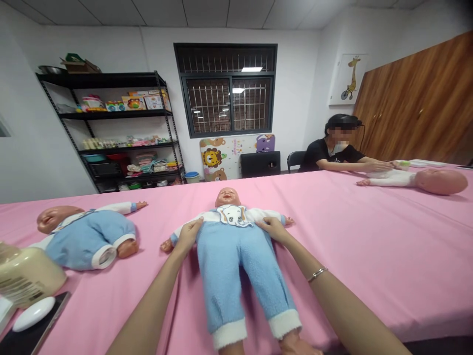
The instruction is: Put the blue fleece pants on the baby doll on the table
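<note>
A baby doll (227,197) lies on its back in front of me, head away and feet toward me. It wears light blue overalls (236,246) with white cuffs, a white long-sleeved top and an elephant face (235,216) on the chest. My left hand (189,233) is closed at the overalls' upper left edge, under the doll's arm. On the opposite side, my right hand (274,229) pinches the upper right edge, with a bracelet on that wrist. Some of my fingertips are hidden against the cloth.
A second dressed doll (90,234) lies left, behind a pump bottle (31,276), a phone (48,320) and a white oval object (34,314). Across the pink-covered table (351,246), a seated person (328,153) handles another doll (439,181). Shelves (111,116) stand behind.
</note>
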Action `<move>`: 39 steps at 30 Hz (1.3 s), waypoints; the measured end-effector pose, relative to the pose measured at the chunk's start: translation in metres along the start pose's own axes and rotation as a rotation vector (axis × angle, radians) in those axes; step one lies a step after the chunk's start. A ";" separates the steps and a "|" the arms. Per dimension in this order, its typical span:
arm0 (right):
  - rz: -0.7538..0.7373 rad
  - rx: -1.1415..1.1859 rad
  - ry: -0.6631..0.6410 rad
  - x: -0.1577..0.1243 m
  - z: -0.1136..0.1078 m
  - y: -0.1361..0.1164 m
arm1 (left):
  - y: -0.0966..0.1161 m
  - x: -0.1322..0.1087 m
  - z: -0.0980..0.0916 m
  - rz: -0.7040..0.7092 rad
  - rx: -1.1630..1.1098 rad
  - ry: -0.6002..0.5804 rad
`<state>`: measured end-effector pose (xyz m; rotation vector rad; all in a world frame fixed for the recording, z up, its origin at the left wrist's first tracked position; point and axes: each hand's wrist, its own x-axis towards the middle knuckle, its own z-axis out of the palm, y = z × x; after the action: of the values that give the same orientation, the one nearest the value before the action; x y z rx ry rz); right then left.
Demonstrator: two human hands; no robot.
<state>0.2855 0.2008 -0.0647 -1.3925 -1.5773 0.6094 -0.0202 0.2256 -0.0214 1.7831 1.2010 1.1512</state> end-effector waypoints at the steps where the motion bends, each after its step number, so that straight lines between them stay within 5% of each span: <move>1: 0.006 -0.013 0.013 0.000 0.000 0.000 | 0.000 0.001 0.001 0.026 0.040 0.012; 9: 0.014 -0.148 0.097 -0.003 0.016 0.007 | -0.009 -0.006 0.012 0.097 0.222 -0.150; 16: -0.043 -0.070 0.190 -0.006 0.016 -0.002 | -0.017 -0.005 0.006 0.100 0.353 0.092; 21: 0.035 -0.265 0.183 -0.008 0.017 -0.003 | 0.008 -0.011 0.006 0.173 0.472 0.233; 25: -0.063 -0.437 0.139 -0.007 0.027 0.003 | 0.027 -0.020 0.030 0.371 0.395 0.129; 31: -0.132 -0.384 0.052 -0.005 0.041 0.002 | 0.031 -0.025 0.039 0.253 0.359 -0.211; 35: -0.189 -0.177 0.082 -0.004 0.047 -0.008 | 0.033 -0.010 0.030 0.170 0.319 -0.031; 39: -0.211 0.045 0.074 -0.004 0.051 -0.020 | 0.035 0.008 0.051 0.061 0.267 0.058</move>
<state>0.2309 0.2026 -0.0722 -1.1834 -1.6157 0.4588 0.0404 0.2182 -0.0070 2.0079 1.3972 1.1252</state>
